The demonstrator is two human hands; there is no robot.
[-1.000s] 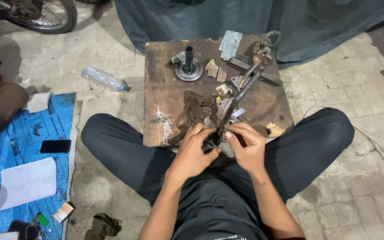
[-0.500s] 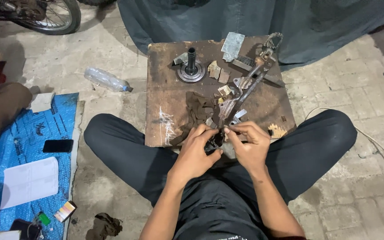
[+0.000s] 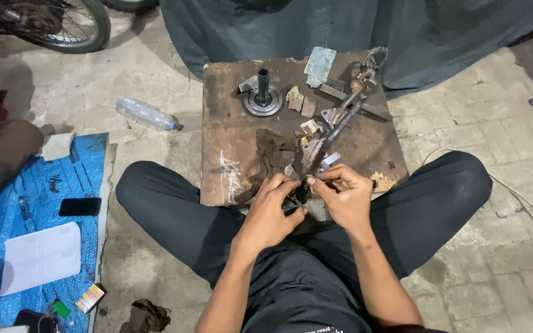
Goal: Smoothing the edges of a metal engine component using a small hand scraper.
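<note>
I sit cross-legged on the floor behind a brown wooden board (image 3: pixel 229 132). A long rusty metal part (image 3: pixel 340 117) lies slanted across the board, its near end in front of me. My left hand (image 3: pixel 272 213) and my right hand (image 3: pixel 343 194) both grip that near end, fingers pinched on a small dark piece between them. What exactly the fingertips hold is hidden. A dark brown rag (image 3: pixel 272 154) lies just beyond my left hand.
On the board stand a round metal hub with a black shaft (image 3: pixel 263 95), a grey sheet (image 3: pixel 320 65), a wire brush (image 3: pixel 340 89) and small scraps. A plastic bottle (image 3: pixel 146 114) lies left. A blue mat (image 3: pixel 38 209) holds a phone (image 3: pixel 79 206) and papers (image 3: pixel 41 256). A wheel (image 3: pixel 63 24) stands far left.
Both hands stay on the near end of the metal part; the fingers have shifted slightly. The view has drifted a little.
</note>
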